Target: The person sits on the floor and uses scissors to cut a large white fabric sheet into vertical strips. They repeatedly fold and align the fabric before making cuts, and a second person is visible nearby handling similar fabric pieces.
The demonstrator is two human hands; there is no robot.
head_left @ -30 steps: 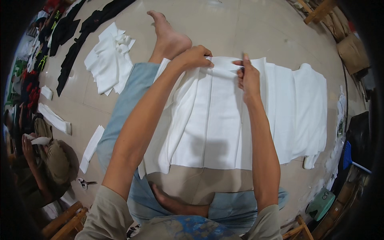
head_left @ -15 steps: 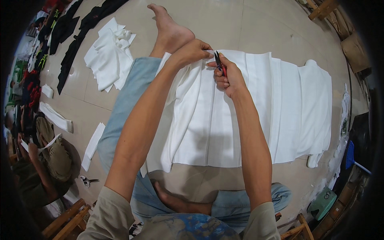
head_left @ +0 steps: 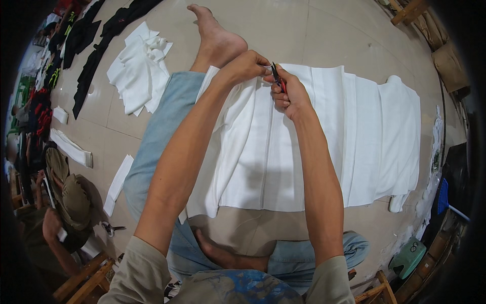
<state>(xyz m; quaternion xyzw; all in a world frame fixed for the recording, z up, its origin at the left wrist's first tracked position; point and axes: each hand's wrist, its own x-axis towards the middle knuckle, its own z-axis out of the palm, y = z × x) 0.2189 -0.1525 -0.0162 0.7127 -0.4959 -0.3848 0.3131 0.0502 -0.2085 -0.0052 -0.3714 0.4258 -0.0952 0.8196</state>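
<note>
A long white cloth (head_left: 324, 152), seamed or layered in upright strips, lies across the floor in front of me. My left hand (head_left: 246, 66) pinches its far edge, and cloth bunches up below that wrist. Just to the right, my right hand (head_left: 292, 95) is closed around small scissors (head_left: 277, 77) with dark blades and red on the handle. The blades point up and away, close beside my left fingertips at the cloth's edge. Whether they touch a thread or the cloth is too small to tell.
My bare foot (head_left: 223, 45) lies beyond my left hand. Left of my leg are a crumpled white cloth pile (head_left: 139, 68), a folded white strip (head_left: 118, 185) and another pair of scissors (head_left: 111, 228). A co-worker (head_left: 55, 228) sits at the lower left. Right stands a green stool (head_left: 408, 257).
My left hand has shifted slightly, and the scissors have tilted a little toward it. The co-worker's hands have moved with a white strip. A thin thread shows on the floor below the cloth.
</note>
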